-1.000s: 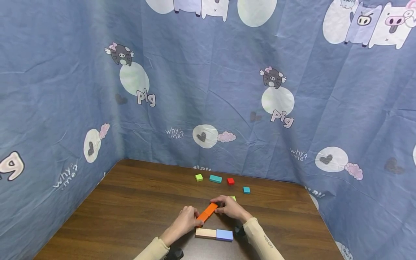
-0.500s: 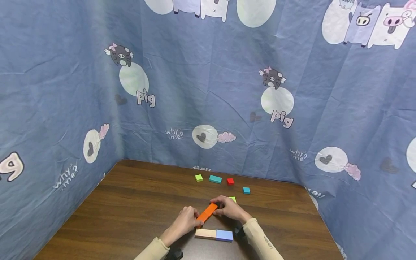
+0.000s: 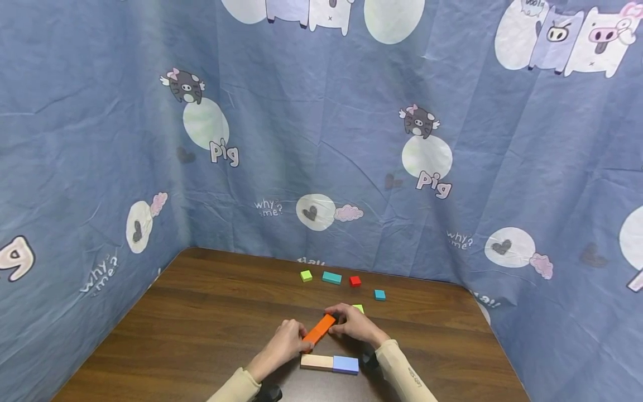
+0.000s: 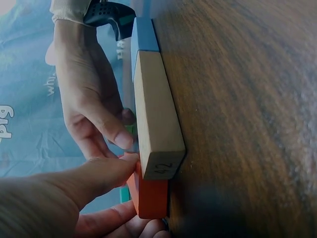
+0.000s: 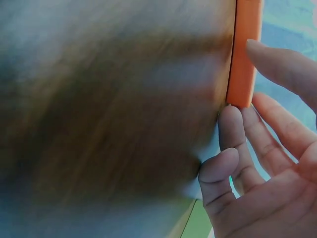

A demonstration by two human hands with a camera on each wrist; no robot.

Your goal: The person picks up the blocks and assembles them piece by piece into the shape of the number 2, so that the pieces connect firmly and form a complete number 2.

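A long orange bar of blocks (image 3: 318, 330) lies slantwise on the table, with a faint seam across it. My left hand (image 3: 284, 341) pinches its near end between thumb and fingers. At the far end, my right hand (image 3: 355, 325) holds the bar, thumb on its side and fingertips against its end, as the right wrist view shows on the orange block (image 5: 244, 59). Just in front lies a plain wooden block (image 3: 317, 362), end to end with a blue block (image 3: 345, 365). Printed digits mark the wooden block's end in the left wrist view.
Farther back on the brown table (image 3: 211, 312) lie a lime block (image 3: 306, 276), a teal block (image 3: 332, 277), a red block (image 3: 355, 281) and a small blue-green block (image 3: 379, 295). Another lime block (image 3: 358, 308) is partly hidden behind my right hand. A patterned blue cloth (image 3: 281, 139) hangs behind.
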